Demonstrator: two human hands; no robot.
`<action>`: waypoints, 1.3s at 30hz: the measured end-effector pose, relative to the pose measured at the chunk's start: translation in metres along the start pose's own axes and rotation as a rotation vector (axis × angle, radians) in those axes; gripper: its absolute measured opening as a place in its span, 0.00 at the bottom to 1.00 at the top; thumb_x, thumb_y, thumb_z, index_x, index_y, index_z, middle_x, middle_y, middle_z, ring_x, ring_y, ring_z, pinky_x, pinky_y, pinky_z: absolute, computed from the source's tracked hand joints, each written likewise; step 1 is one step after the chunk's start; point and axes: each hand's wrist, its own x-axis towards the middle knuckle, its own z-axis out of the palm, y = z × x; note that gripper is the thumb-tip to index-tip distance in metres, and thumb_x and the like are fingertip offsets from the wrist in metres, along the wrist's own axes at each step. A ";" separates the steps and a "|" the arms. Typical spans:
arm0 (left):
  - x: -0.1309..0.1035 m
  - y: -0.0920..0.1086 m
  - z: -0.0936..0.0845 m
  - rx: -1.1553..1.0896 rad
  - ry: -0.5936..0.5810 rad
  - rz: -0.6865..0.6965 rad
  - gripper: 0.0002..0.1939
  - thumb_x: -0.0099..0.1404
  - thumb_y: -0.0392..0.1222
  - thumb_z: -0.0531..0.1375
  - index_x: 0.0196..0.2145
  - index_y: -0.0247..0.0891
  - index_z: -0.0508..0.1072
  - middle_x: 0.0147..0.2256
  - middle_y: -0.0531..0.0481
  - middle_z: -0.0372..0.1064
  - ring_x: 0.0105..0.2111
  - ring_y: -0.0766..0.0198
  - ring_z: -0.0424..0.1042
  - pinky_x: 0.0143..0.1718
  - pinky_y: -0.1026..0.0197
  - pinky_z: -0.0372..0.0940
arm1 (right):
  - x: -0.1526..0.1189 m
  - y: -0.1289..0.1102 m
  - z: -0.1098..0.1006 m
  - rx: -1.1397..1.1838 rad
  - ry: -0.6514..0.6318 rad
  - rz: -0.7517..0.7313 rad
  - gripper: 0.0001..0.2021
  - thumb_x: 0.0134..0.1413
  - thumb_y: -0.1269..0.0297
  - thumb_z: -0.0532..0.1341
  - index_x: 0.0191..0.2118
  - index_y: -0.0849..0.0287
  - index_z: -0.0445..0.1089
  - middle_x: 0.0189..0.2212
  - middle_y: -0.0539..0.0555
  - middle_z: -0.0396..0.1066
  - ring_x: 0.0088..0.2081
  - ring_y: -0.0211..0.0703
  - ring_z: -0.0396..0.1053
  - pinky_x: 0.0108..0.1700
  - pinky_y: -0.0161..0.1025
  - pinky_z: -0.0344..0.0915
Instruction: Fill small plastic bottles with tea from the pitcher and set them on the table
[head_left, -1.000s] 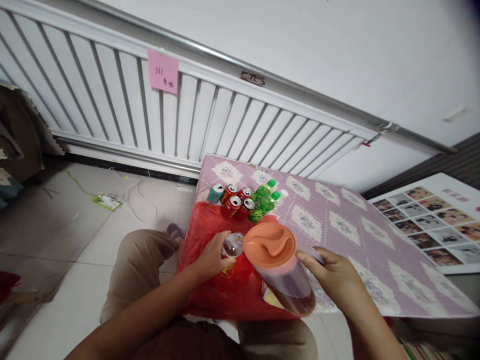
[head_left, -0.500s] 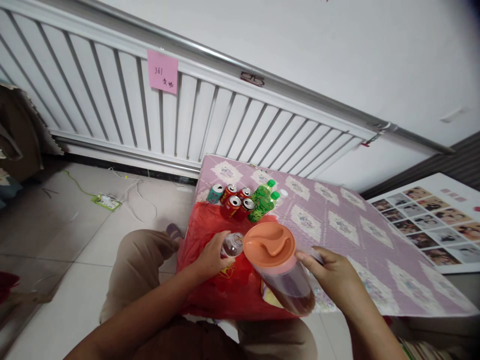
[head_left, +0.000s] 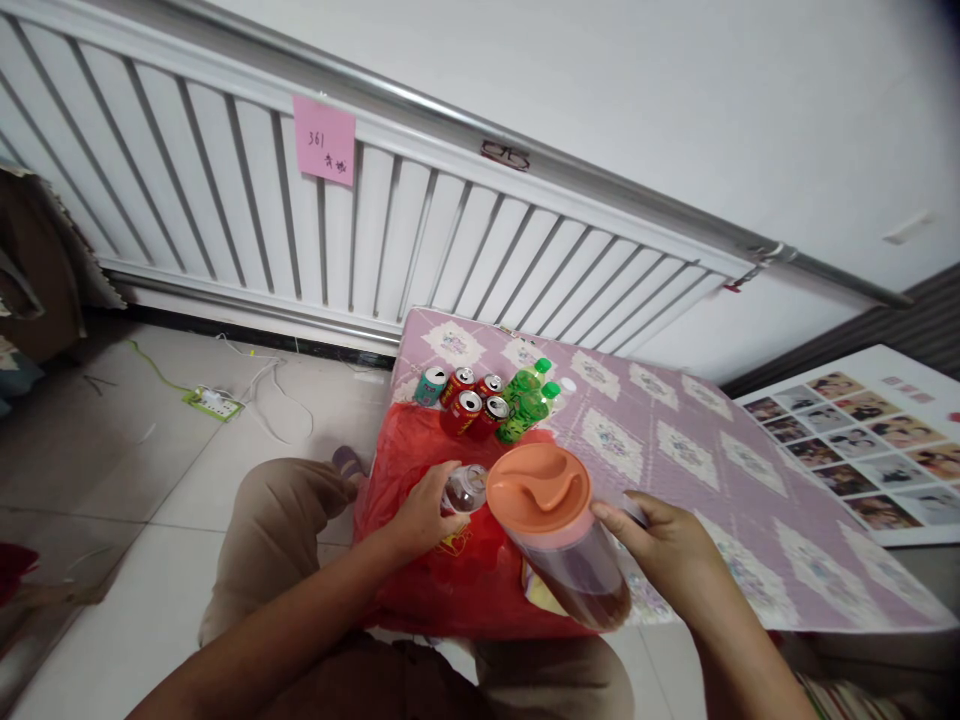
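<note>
My left hand (head_left: 431,515) is wrapped round a small clear bottle (head_left: 463,490) with an open mouth, over a red plastic bag (head_left: 405,590). My right hand (head_left: 660,545) grips the handle of a clear pitcher (head_left: 581,570) with an orange lid (head_left: 538,487). The pitcher is tilted, its lid end at the bottle's mouth, and brown liquid lies in its lower part. Just beyond the bottle stand several red cans (head_left: 466,408), a teal can (head_left: 431,386) and green bottles (head_left: 525,405). A yellowish cloth (head_left: 543,594) shows partly beneath the pitcher.
A purple patterned cover (head_left: 637,440) spreads to the right under the things. Behind it is a white radiator (head_left: 360,230) with a pink note (head_left: 324,141). A photo board (head_left: 862,440) leans at the right. On the floor at left lies a power strip (head_left: 213,404) with cables.
</note>
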 end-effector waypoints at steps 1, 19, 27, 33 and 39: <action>0.000 0.000 0.000 0.000 0.001 0.001 0.39 0.52 0.34 0.68 0.60 0.38 0.61 0.58 0.38 0.65 0.57 0.49 0.68 0.61 0.46 0.62 | 0.000 0.000 0.000 0.000 -0.003 -0.005 0.23 0.44 0.42 0.61 0.15 0.53 0.57 0.13 0.46 0.56 0.18 0.38 0.56 0.19 0.35 0.56; 0.000 -0.006 0.003 0.006 0.023 0.036 0.38 0.52 0.34 0.68 0.60 0.39 0.61 0.58 0.38 0.65 0.58 0.49 0.67 0.61 0.46 0.62 | 0.002 -0.003 0.000 -0.001 -0.018 0.019 0.23 0.41 0.41 0.61 0.14 0.54 0.59 0.13 0.46 0.55 0.18 0.37 0.55 0.20 0.35 0.56; -0.001 -0.004 0.002 0.009 0.016 0.031 0.38 0.52 0.34 0.68 0.60 0.39 0.61 0.58 0.38 0.65 0.58 0.49 0.67 0.62 0.46 0.61 | 0.001 -0.001 -0.001 0.005 -0.021 -0.012 0.23 0.44 0.43 0.62 0.15 0.55 0.61 0.13 0.47 0.57 0.18 0.37 0.57 0.20 0.34 0.56; -0.001 -0.004 0.002 0.001 0.019 0.026 0.38 0.53 0.34 0.68 0.60 0.41 0.61 0.58 0.39 0.65 0.58 0.50 0.67 0.62 0.48 0.62 | 0.002 0.005 -0.001 -0.007 -0.041 -0.014 0.23 0.46 0.43 0.62 0.15 0.54 0.58 0.14 0.46 0.57 0.18 0.37 0.57 0.20 0.34 0.56; -0.001 -0.003 0.001 0.021 0.007 0.020 0.39 0.53 0.34 0.68 0.60 0.40 0.61 0.59 0.39 0.65 0.59 0.50 0.66 0.62 0.47 0.61 | 0.002 0.001 -0.001 -0.004 -0.037 -0.002 0.23 0.45 0.42 0.62 0.16 0.54 0.59 0.14 0.46 0.58 0.18 0.37 0.58 0.20 0.34 0.57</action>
